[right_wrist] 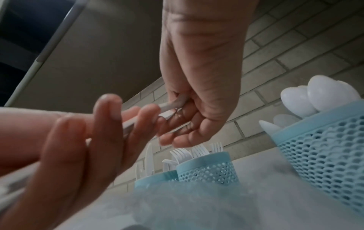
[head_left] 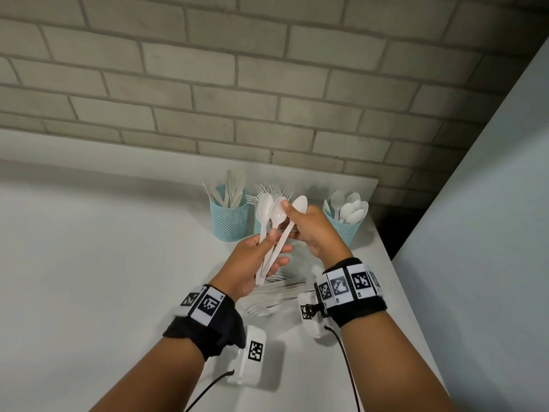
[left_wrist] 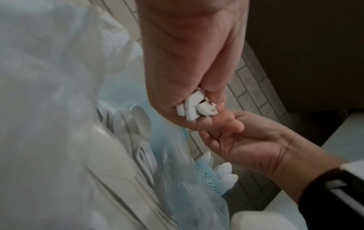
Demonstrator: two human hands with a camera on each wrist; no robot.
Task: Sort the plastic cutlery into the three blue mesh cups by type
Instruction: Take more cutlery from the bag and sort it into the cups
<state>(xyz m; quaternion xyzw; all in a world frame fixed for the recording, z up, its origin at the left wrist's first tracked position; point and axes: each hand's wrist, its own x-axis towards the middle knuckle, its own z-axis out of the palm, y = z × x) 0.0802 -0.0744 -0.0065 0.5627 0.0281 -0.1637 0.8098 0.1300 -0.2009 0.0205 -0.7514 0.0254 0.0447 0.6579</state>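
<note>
My left hand [head_left: 271, 245] grips the handles of three white plastic spoons [head_left: 277, 215], bowls fanned upward. My right hand [head_left: 292, 223] closes on the same spoons just below their bowls, thumb on the middle bowl. In the left wrist view the handle ends [left_wrist: 194, 107] stick out of my left fist. Behind the hands stand three blue mesh cups: the knife cup [head_left: 228, 218] on the left, the fork cup [head_left: 260, 226] half hidden in the middle, the spoon cup [head_left: 344, 230] on the right. A pile of loose white cutlery [head_left: 267, 295] lies on the table under my wrists.
The white table [head_left: 104, 248] ends at a right edge [head_left: 386, 254] close beside the spoon cup. A grey brick wall [head_left: 237, 84] runs behind the cups and a pale panel [head_left: 490, 233] rises at the right. Cables hang from both wrist cameras.
</note>
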